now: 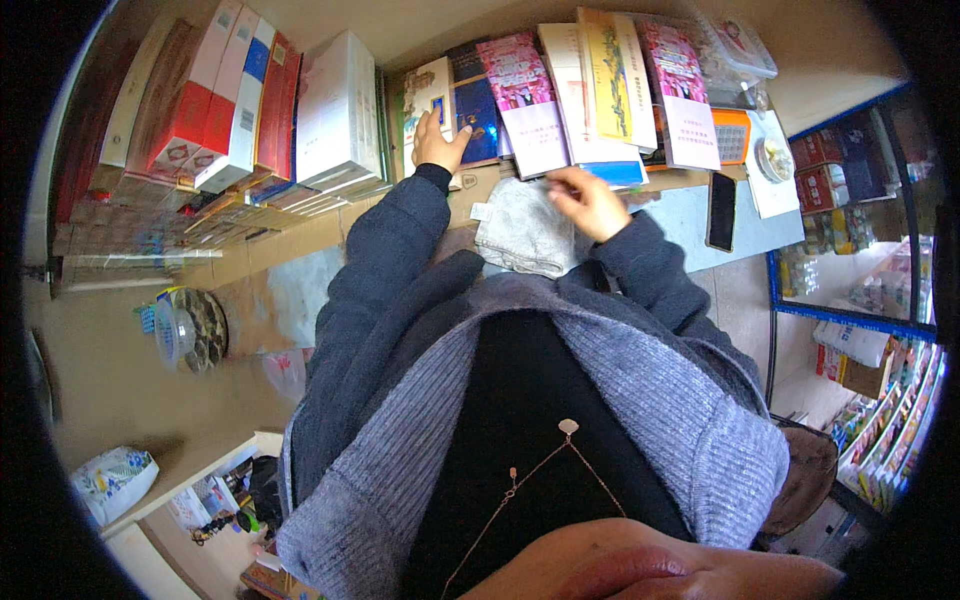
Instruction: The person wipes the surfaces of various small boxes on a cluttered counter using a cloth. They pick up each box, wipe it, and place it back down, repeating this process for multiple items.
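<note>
My left hand (441, 144) rests with fingers apart over a cream illustrated booklet (429, 94) and the edge of a dark blue booklet (478, 116). My right hand (591, 204), slightly blurred, hangs over the right side of a folded grey cloth (523, 229) that has a white tag. Its fingers are loosely bent, with nothing visible in them. Just beyond the cloth, a pink-and-white booklet (531, 124) lies beside a white-and-yellow book (619, 82). Under that book a blue-edged booklet (611, 173) sticks out.
Upright boxes and white volumes (341, 112) stand at left. Another pink booklet (684, 112) lies by an orange device (731, 135) at right. A smartphone (721, 212) lies near the table's edge, beside a round clear container (775, 159). A glass case (847, 232) stands further right.
</note>
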Available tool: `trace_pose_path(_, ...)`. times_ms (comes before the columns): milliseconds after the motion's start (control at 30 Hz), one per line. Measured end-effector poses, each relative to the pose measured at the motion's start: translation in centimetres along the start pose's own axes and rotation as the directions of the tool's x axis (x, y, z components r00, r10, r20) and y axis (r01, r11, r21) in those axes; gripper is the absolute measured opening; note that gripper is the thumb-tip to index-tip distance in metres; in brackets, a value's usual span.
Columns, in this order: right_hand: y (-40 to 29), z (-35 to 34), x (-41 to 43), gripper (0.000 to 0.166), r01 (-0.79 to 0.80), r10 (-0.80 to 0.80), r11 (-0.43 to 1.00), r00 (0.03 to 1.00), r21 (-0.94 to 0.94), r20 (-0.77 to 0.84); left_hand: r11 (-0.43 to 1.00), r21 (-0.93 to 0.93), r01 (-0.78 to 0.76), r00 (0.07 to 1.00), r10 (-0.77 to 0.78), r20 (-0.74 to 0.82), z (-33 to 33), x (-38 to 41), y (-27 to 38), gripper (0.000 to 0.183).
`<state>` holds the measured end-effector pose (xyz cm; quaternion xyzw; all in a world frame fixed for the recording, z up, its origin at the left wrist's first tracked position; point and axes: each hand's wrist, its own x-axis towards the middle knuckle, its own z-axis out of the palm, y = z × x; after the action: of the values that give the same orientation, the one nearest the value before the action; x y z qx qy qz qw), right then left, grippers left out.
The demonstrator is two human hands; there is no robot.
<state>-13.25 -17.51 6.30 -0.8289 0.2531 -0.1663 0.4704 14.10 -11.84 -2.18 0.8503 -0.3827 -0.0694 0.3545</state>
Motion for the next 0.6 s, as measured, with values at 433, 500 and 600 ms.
trace_pose_path(433,-1.3,5.7,1.6,0.031,-0.117,0.05,0.974,0.947,0.193,0.319,0.929,0.217,-0.301,0.788,0.37,-0.492,-16.3,-6.5,-0.6,0.05)
trace_pose_path(500,-1.4,5.9,1.9,0.032,-0.046,0.006,0.992,0.95,0.121,0.312,0.974,0.039,-0.224,0.763,0.2,-0.614,-16.8,-7.0,-2.6,0.047)
trace_pose_path(600,-1.3,6.1,2.5,0.038,0.155,-0.131,0.986,0.944,-0.056,0.302,0.556,-0.831,-0.019,0.74,-0.551,-0.385,-15.4,-8.0,-6.1,0.037)
